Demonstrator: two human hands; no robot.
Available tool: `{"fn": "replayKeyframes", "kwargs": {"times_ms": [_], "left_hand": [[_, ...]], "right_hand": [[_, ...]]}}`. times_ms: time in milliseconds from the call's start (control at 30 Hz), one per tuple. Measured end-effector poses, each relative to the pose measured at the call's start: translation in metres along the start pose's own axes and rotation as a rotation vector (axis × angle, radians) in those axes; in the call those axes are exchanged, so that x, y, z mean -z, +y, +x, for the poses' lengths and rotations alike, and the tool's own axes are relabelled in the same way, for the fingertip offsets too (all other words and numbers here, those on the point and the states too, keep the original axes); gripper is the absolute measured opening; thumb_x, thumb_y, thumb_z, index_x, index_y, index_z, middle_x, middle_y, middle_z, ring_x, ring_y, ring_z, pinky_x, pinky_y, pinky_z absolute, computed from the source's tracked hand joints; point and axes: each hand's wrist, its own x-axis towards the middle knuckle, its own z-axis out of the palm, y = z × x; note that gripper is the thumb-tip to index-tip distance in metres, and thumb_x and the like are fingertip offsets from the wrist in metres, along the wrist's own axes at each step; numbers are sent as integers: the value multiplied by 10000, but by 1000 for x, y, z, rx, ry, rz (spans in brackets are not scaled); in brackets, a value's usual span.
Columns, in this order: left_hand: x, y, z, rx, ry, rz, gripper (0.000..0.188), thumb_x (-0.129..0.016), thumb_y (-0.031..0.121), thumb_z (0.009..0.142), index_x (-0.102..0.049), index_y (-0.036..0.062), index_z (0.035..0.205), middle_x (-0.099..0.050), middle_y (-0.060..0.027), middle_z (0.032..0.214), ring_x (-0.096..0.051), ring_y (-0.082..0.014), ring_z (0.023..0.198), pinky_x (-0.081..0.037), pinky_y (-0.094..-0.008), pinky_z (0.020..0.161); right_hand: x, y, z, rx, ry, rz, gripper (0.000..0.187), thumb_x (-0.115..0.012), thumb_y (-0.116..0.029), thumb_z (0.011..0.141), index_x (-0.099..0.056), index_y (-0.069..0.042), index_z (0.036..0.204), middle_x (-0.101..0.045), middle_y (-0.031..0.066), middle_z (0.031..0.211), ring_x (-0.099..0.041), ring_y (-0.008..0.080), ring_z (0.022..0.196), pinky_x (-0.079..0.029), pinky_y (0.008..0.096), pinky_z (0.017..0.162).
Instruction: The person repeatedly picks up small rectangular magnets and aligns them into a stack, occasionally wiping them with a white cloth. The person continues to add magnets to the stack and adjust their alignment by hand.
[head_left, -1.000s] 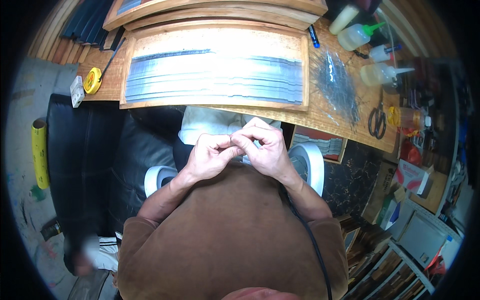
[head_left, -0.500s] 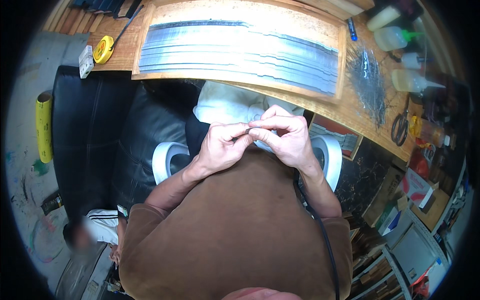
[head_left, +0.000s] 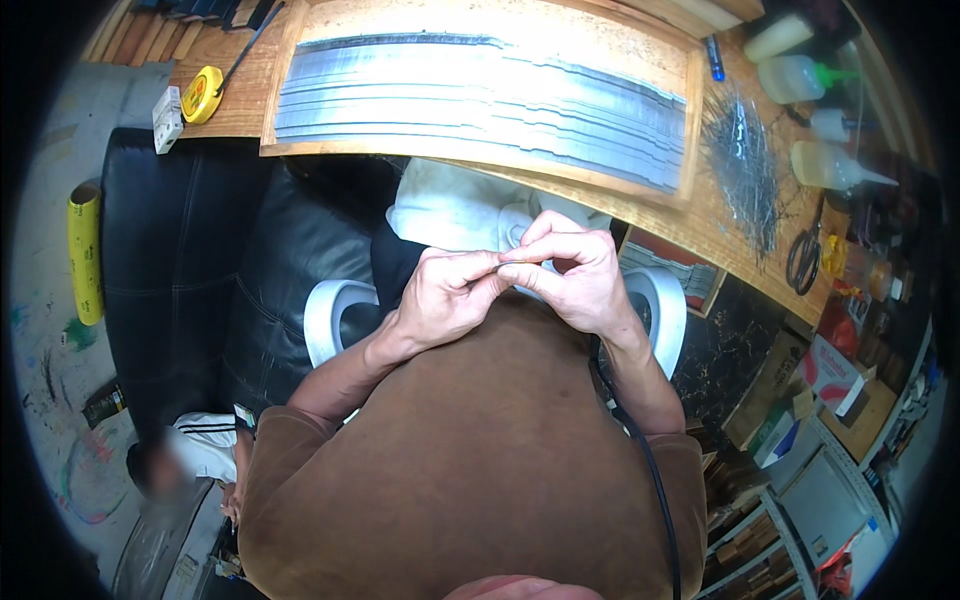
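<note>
thin piece (head_left: 511, 264) mostly hidden, co-worker's head (head_left: 160, 466) blurred

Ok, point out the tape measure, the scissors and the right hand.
Tape measure (head_left: 203, 96), head view: its yellow case.
Scissors (head_left: 803, 262), head view: the black handles.
Right hand (head_left: 587, 285), head view: middle of the hand.

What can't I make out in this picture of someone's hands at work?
All in the head view:
Thin piece: mostly covered by the left hand and right hand, too small to identify.
Grey strips: details lost in glare.
Wooden tray: far rim partly cut off by the picture's top edge.
Nearby person: head blurred.
</note>
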Motion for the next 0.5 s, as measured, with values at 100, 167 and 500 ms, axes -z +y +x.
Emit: {"fn": "replayKeyframes", "kwargs": {"times_ms": [100,167,500], "left_hand": [[1,3,1,2,-8,-42,140,-737,3,969,-780,-41,1095,-800,-158,903,-784,-196,778,-597,-278,714],[1,2,1,12,-16,-34,141,-736,-1,968,-780,-44,1094,-803,-157,913,-787,-196,788,-602,-280,724],[2,-1,1,-12,-4,-60,150,-741,4,972,-773,-54,1107,-813,-164,955,-803,-207,847,-619,-288,762]], "right_hand": [[0,-2,1,-10,-4,-3,141,-859,-41,870,-849,-41,1011,-702,32,876,-638,99,764,-484,240,649],[0,-4,1,-24,-7,-8,138,-859,-39,869,-846,-35,1006,-706,33,880,-647,102,759,-493,241,647],[-2,-4,-3,63,42,-13,188,-861,47,843,-817,1,1020,-732,75,934,-665,120,824,-516,246,715]]}}
